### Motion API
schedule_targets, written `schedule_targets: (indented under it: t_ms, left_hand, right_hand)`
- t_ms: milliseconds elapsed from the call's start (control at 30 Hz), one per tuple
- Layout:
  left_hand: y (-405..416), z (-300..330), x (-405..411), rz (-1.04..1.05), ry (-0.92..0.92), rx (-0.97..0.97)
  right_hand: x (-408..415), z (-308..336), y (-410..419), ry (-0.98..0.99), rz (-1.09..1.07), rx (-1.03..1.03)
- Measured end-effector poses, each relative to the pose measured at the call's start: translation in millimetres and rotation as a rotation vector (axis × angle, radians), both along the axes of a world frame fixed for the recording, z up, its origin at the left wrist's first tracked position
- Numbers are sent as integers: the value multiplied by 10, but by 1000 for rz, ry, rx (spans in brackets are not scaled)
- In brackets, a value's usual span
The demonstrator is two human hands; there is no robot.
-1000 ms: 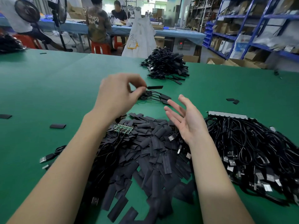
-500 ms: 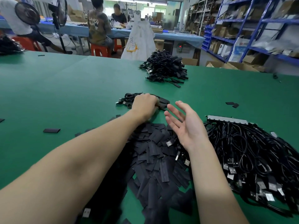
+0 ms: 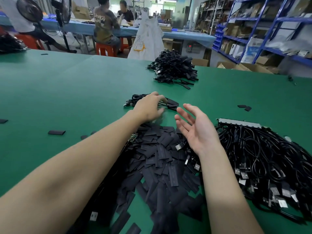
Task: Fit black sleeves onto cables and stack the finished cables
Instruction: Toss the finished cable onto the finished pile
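**Stacking a sleeved cable on the small pile**

Setting a finished cable down looks like the step in hand: the left hand (image 3: pixel 149 107) reaches over the small stack of finished cables (image 3: pixel 170 103) on the green bench (image 3: pixel 76 92), fingers loosely curled over the stack; whether they grip a cable I cannot tell. The right hand (image 3: pixel 195 130) hovers palm-up, fingers spread wide, holding nothing. Beneath both wrists lies the heap of black sleeves (image 3: pixel 157 159); right of the right hand, the unsleeved cables (image 3: pixel 263 159). Next, probably, a fresh cable and sleeve must be picked.
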State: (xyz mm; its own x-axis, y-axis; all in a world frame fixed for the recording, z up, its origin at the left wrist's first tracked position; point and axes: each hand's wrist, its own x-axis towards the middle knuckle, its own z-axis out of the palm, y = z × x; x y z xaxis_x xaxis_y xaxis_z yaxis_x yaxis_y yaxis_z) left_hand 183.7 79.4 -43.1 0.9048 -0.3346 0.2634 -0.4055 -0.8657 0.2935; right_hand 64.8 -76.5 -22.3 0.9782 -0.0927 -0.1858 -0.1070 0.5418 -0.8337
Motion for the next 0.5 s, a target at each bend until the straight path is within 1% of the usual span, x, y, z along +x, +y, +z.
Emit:
schedule_targets:
  t_ms: [100,167,233,300,367,433,500]
  left_hand:
    - [147,72,-238,7,32,-209]
    - [287,94,-437,11,28,-337]
    - [424,102,-645,48,27,-425]
    - [535,94,-804,93,30,-464]
    - [615,75,-876,132,41,-455]
    - [681,51,-895,172,64,-467]
    - [721,32,-878,205,70,-489]
  right_hand:
    - [1,3,18,7,1,-36]
    - [2,3,35,9,1,-98]
    - [2,6,67,8,6,-195]
    - [3,-5,113,-4,5,-334]
    - [8,-29,184,-58,12,-572]
    - [1,-60,313,-153,53,-902]
    - [-24,-106,491,-250,141,-1216]
